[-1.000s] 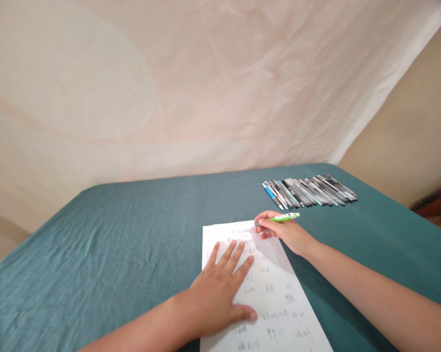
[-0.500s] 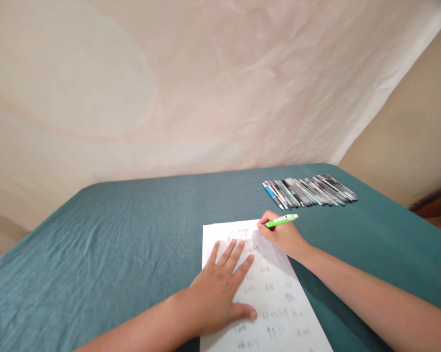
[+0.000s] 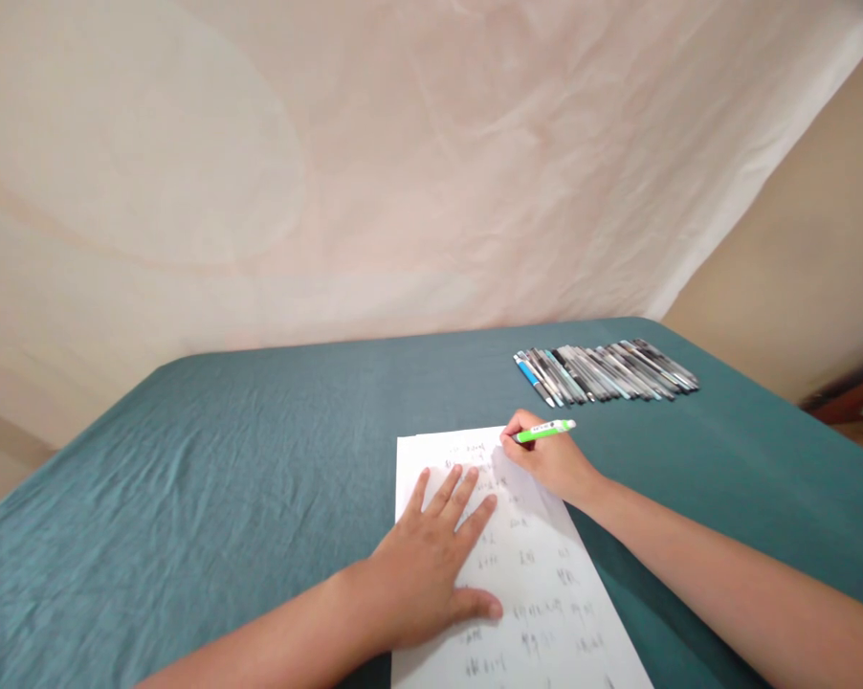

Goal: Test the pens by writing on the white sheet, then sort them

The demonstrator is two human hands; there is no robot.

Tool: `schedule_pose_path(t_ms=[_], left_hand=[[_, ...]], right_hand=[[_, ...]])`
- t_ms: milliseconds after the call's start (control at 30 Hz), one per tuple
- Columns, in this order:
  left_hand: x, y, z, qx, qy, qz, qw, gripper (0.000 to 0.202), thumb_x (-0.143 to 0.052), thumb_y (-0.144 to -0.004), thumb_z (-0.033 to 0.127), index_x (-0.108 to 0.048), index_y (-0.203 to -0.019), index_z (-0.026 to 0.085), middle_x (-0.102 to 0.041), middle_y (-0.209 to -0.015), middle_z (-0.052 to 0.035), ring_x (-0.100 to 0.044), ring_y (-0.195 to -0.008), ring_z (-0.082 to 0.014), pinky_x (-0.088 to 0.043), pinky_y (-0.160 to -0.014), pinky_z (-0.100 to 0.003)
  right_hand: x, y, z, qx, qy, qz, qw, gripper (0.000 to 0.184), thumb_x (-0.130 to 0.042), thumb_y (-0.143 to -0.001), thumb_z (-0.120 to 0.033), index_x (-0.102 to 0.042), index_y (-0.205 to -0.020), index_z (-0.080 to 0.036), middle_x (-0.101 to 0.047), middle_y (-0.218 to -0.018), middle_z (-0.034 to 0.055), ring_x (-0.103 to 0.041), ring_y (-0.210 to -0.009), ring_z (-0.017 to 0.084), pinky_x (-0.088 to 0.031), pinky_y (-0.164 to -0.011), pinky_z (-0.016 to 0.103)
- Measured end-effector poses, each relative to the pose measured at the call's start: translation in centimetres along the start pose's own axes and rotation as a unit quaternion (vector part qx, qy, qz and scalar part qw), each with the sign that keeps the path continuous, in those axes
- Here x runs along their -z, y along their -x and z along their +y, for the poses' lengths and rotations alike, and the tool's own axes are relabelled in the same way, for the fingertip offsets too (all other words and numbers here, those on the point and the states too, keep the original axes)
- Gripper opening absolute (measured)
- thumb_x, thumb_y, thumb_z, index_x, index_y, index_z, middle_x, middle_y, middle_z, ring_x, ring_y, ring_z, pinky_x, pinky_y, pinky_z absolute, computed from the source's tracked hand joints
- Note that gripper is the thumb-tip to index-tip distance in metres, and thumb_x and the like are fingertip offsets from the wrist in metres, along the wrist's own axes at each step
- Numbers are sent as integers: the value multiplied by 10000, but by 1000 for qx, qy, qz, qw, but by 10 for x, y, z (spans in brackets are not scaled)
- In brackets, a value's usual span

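Observation:
A white sheet of paper (image 3: 539,574) with handwriting in several rows lies on the table in front of me. My left hand (image 3: 435,565) rests flat on its left side, fingers spread. Near the top right corner of the sheet, my right hand (image 3: 550,459) is closed around a green and white pen (image 3: 544,432). The pen leans with its rear end to the right; its tip is hidden behind my fingers.
Dark green cloth covers the table (image 3: 223,498). Beyond my right hand lies a row of pens (image 3: 604,373), side by side, with a blue one at its left end. A pale fabric sheet (image 3: 403,172) hangs behind the table.
My right hand and the pen have shifted slightly left along the top of the paper. My left hand stays in place on the sheet.

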State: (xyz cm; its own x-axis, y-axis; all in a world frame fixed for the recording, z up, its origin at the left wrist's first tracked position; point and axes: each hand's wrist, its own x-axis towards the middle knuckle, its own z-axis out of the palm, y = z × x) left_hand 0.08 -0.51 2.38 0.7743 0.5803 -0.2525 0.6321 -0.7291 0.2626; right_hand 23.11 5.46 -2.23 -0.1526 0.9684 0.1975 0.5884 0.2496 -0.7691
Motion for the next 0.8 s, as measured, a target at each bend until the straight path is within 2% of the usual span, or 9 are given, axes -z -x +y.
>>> schedule_pose_path(t_ms=[800], left_hand=[[-2, -1, -1, -7, -12, 11, 1000, 851, -296, -793, 733, -92, -1459, 244, 67, -1514, -105, 85, -1375, -324, 25, -1088, -555]], right_hand=[[-1, 1, 1, 12, 3, -2, 1000, 80, -500, -799, -251, -525, -744, -199, -496, -577, -49, -446, -526, 108, -322, -504, 227]])
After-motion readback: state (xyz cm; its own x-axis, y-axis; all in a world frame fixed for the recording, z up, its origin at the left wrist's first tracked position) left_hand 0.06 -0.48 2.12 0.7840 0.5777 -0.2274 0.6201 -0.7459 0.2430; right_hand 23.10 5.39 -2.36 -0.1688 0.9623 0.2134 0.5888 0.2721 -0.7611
